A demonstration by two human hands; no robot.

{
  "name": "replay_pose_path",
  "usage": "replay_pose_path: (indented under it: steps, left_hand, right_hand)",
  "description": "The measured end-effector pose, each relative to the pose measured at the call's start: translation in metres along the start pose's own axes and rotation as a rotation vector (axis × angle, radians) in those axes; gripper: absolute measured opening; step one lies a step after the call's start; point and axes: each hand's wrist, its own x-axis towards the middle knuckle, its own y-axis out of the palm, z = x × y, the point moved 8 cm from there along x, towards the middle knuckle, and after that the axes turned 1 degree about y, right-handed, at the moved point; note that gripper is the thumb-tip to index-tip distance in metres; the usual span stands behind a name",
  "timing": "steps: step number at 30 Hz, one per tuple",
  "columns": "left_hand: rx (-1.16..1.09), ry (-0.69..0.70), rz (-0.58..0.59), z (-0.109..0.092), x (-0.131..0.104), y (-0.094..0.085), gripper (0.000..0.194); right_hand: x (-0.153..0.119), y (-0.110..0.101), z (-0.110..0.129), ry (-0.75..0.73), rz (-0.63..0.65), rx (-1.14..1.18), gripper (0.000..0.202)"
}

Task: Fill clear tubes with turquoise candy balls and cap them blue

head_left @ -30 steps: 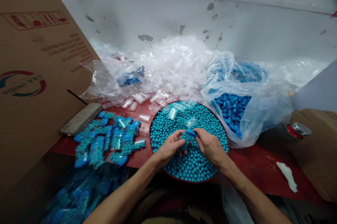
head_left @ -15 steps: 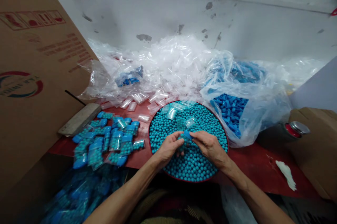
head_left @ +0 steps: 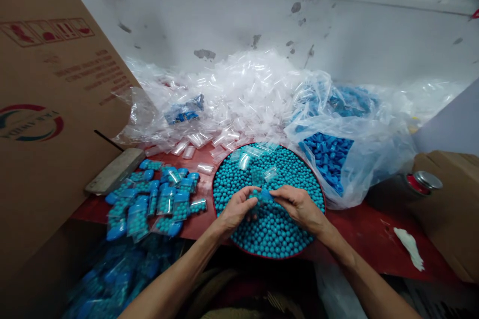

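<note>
The left hand [head_left: 238, 207] and right hand [head_left: 298, 204], fingers nearly closed, pinch a small blue-capped case [head_left: 266, 194] above turquoise beads [head_left: 271, 234]. Filled cases [head_left: 165, 201] lie toward nine o'clock.

"How do we hold our arms?"

"Our bare left forearm [head_left: 183, 270] and right forearm [head_left: 361, 270] reach forward from the lower edge and slant inward."

"And our left hand [head_left: 238, 208]?"

"We have its thumb and forefinger brought close in a pinch, other fingers curled below."

"Our right hand [head_left: 298, 205]?"

"Back upward, knuckles bent, fingertips gathered in a pinch pointing toward the left, the two hands just apart."
</note>
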Motion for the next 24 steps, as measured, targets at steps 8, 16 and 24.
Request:
replay_pose_path:
  steps: [8, 16, 24]
  left_hand:
    - [0.031, 0.051, 0.061, -0.006, 0.002, 0.006, 0.034]
    - [-0.265, -0.024, 0.118, 0.004, 0.002, 0.011, 0.045]
    - [-0.163, 0.065, 0.024, 0.003, 0.000, 0.011, 0.050]
  right_hand:
    - [0.002, -0.006, 0.003, 0.011, -0.083, 0.035, 0.019]
    - [0.000, -0.007, 0.004, 0.041, -0.172, 0.104, 0.019]
    - [-0.004, 0.007, 0.005, 0.036, -0.077, 0.156, 0.019]
